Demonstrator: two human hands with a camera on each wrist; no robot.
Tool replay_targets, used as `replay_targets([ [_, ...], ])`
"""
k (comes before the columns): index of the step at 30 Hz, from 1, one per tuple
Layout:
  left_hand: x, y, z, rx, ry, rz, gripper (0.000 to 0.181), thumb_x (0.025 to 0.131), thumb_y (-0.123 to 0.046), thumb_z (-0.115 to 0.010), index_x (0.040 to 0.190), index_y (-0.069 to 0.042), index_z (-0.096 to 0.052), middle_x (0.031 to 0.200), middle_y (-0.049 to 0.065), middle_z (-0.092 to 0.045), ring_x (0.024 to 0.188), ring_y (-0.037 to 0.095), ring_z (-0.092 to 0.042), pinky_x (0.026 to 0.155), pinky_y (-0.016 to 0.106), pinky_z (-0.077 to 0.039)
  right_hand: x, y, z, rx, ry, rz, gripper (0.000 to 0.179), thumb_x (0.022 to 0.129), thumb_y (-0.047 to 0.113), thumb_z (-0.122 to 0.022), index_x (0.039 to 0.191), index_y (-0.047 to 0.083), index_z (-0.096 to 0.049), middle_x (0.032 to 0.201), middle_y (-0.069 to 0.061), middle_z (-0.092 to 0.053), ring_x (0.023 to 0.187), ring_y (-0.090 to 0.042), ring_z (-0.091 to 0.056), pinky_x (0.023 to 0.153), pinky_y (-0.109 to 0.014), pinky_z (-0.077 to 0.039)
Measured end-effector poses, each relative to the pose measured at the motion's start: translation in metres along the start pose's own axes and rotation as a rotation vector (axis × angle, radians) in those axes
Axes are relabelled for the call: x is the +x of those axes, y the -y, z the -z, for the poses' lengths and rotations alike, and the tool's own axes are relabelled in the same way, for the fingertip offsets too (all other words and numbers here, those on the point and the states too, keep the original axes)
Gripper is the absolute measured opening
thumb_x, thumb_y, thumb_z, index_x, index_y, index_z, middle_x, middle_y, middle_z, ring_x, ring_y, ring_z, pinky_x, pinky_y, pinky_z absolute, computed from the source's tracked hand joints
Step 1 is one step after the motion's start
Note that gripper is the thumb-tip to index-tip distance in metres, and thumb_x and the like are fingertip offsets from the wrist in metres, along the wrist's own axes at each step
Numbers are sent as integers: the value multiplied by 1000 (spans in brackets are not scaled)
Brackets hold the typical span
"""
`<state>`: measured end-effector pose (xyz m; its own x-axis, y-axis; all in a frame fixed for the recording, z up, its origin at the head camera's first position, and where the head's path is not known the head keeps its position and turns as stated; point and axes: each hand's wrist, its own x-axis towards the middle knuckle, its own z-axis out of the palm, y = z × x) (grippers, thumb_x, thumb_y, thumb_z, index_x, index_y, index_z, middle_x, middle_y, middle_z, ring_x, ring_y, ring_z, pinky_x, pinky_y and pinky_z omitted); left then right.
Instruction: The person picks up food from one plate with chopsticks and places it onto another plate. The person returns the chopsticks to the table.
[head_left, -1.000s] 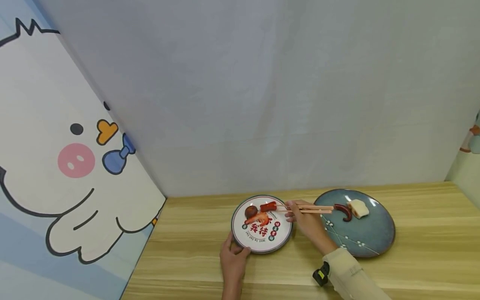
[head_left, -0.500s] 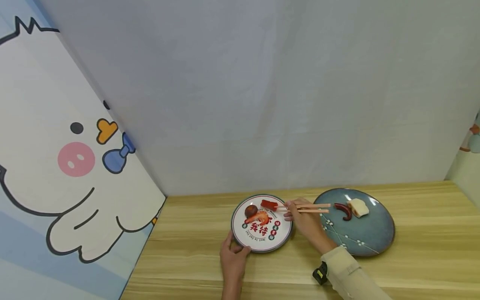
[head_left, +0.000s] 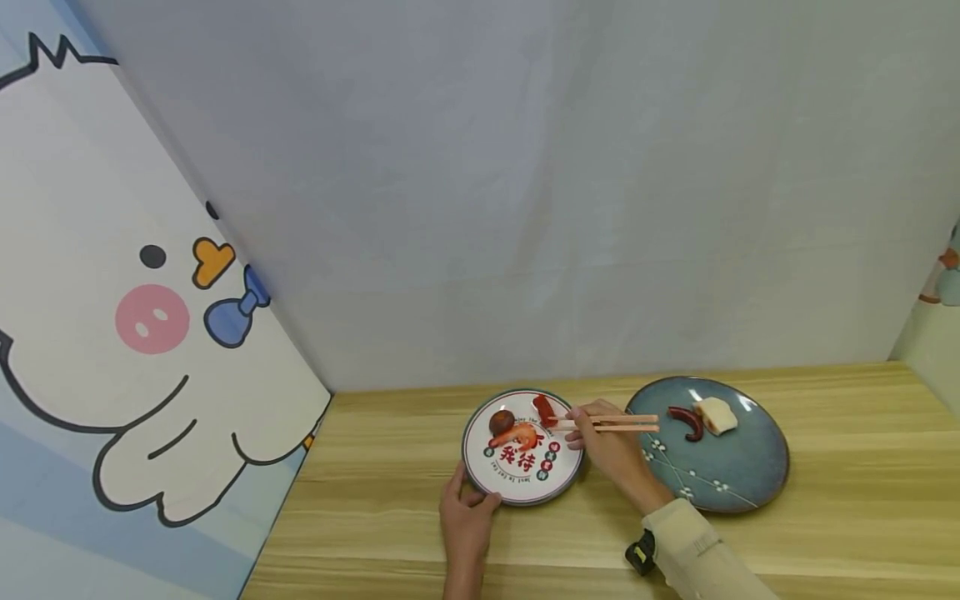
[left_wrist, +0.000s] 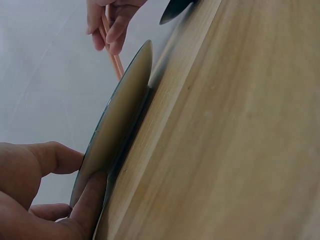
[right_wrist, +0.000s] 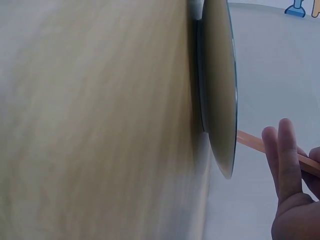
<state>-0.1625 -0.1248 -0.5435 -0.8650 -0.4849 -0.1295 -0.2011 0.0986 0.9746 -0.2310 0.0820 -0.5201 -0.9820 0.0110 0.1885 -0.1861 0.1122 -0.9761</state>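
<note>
My left hand (head_left: 468,521) grips the near-left rim of a round white plate (head_left: 517,485) with a dark edge and red characters. In the left wrist view, fingers (left_wrist: 90,197) lie against the plate's underside. My right hand (head_left: 618,454) holds a pair of chopsticks (head_left: 622,422) over the plate's right side. Their tips are at a red block-shaped food piece (head_left: 543,410) near the far rim; whether they pinch it I cannot tell. A brown round piece (head_left: 502,422) and an orange shrimp (head_left: 516,435) lie on the same plate.
To the right, a blue-grey oval plate (head_left: 742,475) with a white blossom pattern carries a dark red curved piece (head_left: 690,423) and a white block (head_left: 717,416). Both plates stand on a wood-grain table (head_left: 367,492). A grey curtain (head_left: 585,208) rises behind it.
The red piece has turned from lying roughly level to slanting down to the right. The chopsticks' tips have lowered slightly, and their back ends shifted a little left. The left hand stays put.
</note>
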Motion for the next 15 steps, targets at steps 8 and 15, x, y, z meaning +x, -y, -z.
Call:
replay_targets([
  [8,1,2,-1,10,-5,2,81,79,18,-74,154,9,-45,143,28,-49,90,23,-62,63,20,-53,0,1,-3,-25,23,35,22,107,3,-57,108,-13,-72,102,-30,-65,75,-31,-77,65,-28,-64],
  [15,1,2,-1,3,-7,9,81,79,17,-75,154,8,-45,143,27,-49,89,22,-62,63,20,-52,1,-1,-6,-29,14,78,19,105,-1,-58,100,-13,-72,93,-25,-67,75,-22,-75,65,-28,-64],
])
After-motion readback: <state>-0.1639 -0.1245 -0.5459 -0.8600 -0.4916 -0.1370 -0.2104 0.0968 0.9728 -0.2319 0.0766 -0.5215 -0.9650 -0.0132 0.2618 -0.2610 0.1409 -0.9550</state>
